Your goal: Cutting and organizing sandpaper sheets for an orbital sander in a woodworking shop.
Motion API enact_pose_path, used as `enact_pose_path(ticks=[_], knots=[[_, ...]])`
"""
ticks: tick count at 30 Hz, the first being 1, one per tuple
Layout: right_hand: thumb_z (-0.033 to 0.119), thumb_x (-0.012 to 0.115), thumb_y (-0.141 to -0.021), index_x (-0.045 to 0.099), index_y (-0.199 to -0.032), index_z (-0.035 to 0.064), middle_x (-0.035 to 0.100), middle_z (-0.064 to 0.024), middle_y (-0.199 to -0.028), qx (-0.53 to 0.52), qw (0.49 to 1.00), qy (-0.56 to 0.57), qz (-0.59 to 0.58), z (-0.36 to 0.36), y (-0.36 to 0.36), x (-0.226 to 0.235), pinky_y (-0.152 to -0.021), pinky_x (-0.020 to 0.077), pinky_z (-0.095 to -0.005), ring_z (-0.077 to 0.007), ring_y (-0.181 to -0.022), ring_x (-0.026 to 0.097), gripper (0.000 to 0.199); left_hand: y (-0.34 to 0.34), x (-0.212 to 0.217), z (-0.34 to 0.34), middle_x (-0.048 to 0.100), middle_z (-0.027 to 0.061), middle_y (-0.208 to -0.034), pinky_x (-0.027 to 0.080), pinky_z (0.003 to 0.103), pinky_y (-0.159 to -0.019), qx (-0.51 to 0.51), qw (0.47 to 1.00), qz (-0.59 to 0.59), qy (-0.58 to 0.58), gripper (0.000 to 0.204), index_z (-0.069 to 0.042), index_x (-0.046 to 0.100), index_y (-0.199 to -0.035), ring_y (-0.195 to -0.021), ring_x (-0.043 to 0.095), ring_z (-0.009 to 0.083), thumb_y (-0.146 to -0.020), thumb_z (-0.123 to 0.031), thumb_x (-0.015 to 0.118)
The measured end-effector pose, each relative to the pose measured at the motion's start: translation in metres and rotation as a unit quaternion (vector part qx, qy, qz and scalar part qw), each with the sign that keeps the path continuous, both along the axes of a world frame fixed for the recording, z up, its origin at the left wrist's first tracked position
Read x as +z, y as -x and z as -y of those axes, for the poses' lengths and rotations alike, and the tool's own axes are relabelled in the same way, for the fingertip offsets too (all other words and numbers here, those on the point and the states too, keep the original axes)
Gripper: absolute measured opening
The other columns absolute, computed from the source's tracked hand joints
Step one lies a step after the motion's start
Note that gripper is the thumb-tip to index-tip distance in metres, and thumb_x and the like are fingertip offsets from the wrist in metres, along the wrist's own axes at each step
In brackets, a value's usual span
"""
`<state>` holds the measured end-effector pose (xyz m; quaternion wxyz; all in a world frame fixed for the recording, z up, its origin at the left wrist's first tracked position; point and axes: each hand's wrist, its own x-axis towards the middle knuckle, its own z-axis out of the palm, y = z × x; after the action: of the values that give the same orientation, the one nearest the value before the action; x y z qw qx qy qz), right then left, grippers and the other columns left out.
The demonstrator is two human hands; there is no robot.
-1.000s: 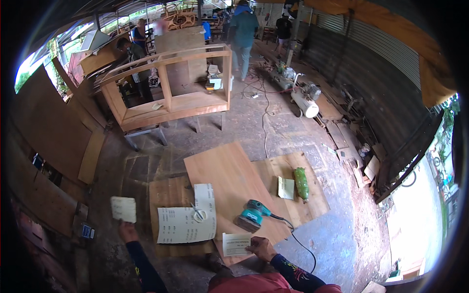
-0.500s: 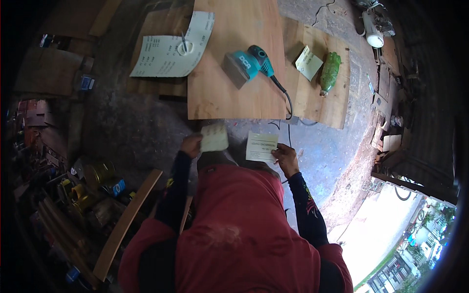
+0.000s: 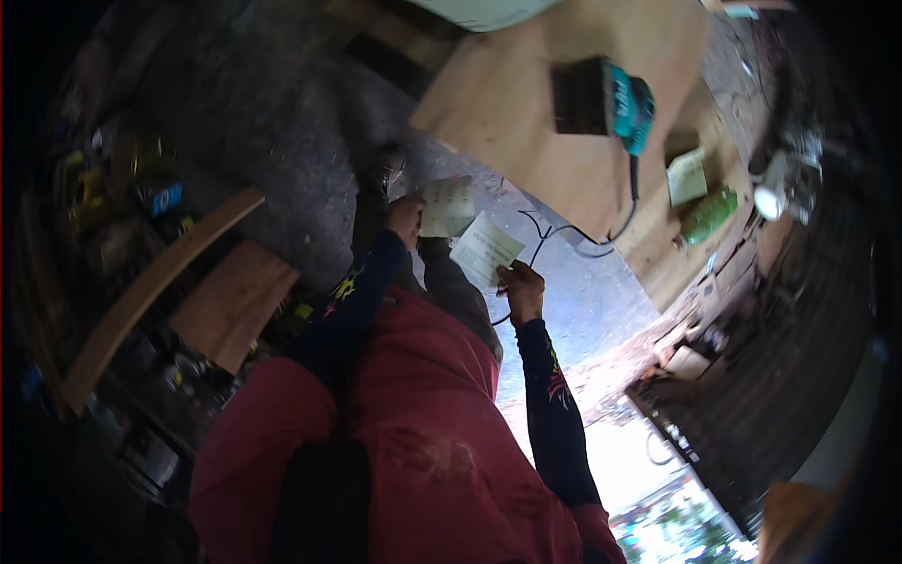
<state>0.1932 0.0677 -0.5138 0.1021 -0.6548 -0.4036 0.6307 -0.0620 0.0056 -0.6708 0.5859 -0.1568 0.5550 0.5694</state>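
Note:
My left hand (image 3: 406, 222) is closed on the edge of a squarish pale piece of sandpaper (image 3: 447, 208), its printed back showing. Another pale printed piece of sandpaper (image 3: 486, 247) is pinched at its lower right corner by my right hand (image 3: 522, 289). The two pieces hang low in front of my body, close together, their near edges almost meeting. Beyond them, a teal electric sander (image 3: 629, 108) lies on its side on a wide wooden board (image 3: 526, 89), its dark flat pad turned left. Its black cord drops over the board's near edge.
On a second wooden board (image 3: 648, 258) at the right lie a folded pale sheet (image 3: 687, 176) and a green plastic bottle (image 3: 709, 217). A large pale sheet (image 3: 484, 9) is cut off at the top. Planks (image 3: 235, 305) and clutter fill the left side.
My view has turned, so the boards and sander sit farther right and tilted. My hands have drawn closer together, bringing the two pieces of sandpaper almost edge to edge. Both stay held.

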Motion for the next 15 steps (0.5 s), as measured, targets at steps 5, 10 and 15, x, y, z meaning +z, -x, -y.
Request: enact_pose_path(ticks=[5,10,15], knots=[[0.013,0.065,-0.09,0.066,-0.104,-0.0092,0.07,-0.0151,-0.086,0.04,0.998,0.039,-0.002,-0.035,0.055,-0.023,-0.057,0.0593,-0.0311,-0.02,-0.069,0.069,0.026,0.066,-0.006,0.095,0.063,0.0073,-0.091,0.053,0.036,-0.069,0.11,0.991,0.032,0.068,0.019,-0.004,0.063,-0.105,-0.08,0.064,0.0203,-0.087,-0.008,0.059],[0.013,0.065,-0.09,0.065,-0.106,-0.0088,0.068,-0.0131,-0.084,0.094,0.995,0.036,-0.017,-0.065,0.118,-0.06,-0.055,0.0575,-0.0293,-0.0177,-0.061,0.065,0.027,0.116,0.009,0.12,0.066,0.0105,-0.102,0.055,0.036,-0.078,0.184,0.98,0.06,0.055,0.021,-0.001,0.063,-0.109,-0.091,0.067,0.0214,-0.092,-0.009,0.055],[0.012,0.064,-0.094,0.064,-0.093,-0.0031,0.069,-0.0111,-0.075,-0.012,0.999,-0.05,-0.012,-0.09,0.253,-0.118,-0.052,0.0516,-0.0265,-0.0172,-0.058,0.066,0.015,0.189,0.059,0.192,0.065,0.0142,-0.114,0.051,0.037,-0.094,0.142,0.989,0.032,0.017,0.034,0.008,0.057,-0.125,-0.107,0.064,0.0254,-0.095,-0.007,0.051]])
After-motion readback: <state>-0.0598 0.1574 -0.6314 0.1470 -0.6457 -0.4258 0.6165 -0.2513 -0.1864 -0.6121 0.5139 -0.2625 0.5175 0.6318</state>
